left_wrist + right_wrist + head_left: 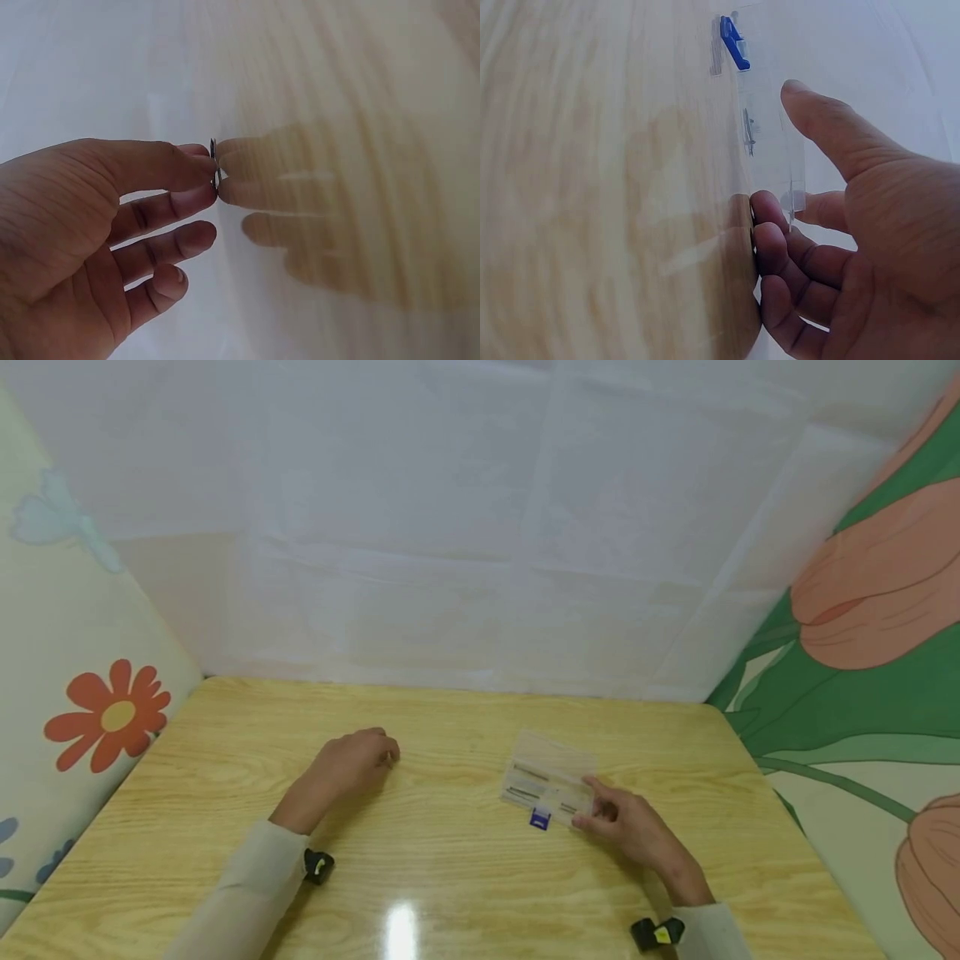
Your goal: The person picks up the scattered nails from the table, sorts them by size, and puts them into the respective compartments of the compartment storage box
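At the centre-left of the table, my left hand [354,764] pinches a small, thin dark metal piece [218,178] between thumb and fingers, against the tabletop. Its exact kind is too small to tell. My right hand [630,822] holds the right end of a clear plastic box [551,793], with the thumb at the front and fingers round the side and back. The box has a blue latch [539,819] on its front edge, and its transparent lid [551,750] stands open at the back. Thin dark pieces [523,792] lie in its compartments.
The wooden table [450,868] reflects light near its front. White sheeting [420,527] hangs behind the table's back edge. Flower-patterned panels [862,693] stand at both sides. Each wrist wears a black strap device [318,866].
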Motion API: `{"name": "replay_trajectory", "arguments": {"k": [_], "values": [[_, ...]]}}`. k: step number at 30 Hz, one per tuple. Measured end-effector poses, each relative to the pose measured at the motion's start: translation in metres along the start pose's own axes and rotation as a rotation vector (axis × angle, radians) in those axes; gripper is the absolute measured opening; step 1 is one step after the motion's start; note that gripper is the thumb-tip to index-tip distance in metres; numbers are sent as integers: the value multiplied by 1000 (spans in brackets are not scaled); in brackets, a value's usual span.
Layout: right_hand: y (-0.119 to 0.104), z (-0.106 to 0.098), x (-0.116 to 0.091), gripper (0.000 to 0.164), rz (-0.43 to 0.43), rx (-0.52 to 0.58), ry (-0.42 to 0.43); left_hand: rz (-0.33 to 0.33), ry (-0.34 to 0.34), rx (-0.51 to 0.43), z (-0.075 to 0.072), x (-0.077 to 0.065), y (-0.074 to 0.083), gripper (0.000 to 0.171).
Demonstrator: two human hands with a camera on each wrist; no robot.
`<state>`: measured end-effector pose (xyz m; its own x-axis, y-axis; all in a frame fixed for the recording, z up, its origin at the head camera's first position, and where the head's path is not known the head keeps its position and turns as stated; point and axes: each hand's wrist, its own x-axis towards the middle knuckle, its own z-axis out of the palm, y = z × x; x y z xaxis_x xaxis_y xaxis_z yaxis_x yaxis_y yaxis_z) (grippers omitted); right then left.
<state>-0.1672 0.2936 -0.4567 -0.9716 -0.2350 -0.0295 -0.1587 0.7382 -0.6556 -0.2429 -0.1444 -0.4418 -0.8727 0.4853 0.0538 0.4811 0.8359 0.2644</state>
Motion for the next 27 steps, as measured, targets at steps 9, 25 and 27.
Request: {"name": "replay_trajectory", "arguments": {"k": [9, 25, 27], "values": [[-1, 0, 0, 77, 8, -7, 6, -23, 12, 4, -3, -5, -5, 13], [1, 1, 0, 76, -8, -14, 15, 20, 27, 15, 3, -4, 8, 32], [1, 1, 0, 76, -10, -12, 11, 33, 36, 36, 3, -4, 10, 43]]}}
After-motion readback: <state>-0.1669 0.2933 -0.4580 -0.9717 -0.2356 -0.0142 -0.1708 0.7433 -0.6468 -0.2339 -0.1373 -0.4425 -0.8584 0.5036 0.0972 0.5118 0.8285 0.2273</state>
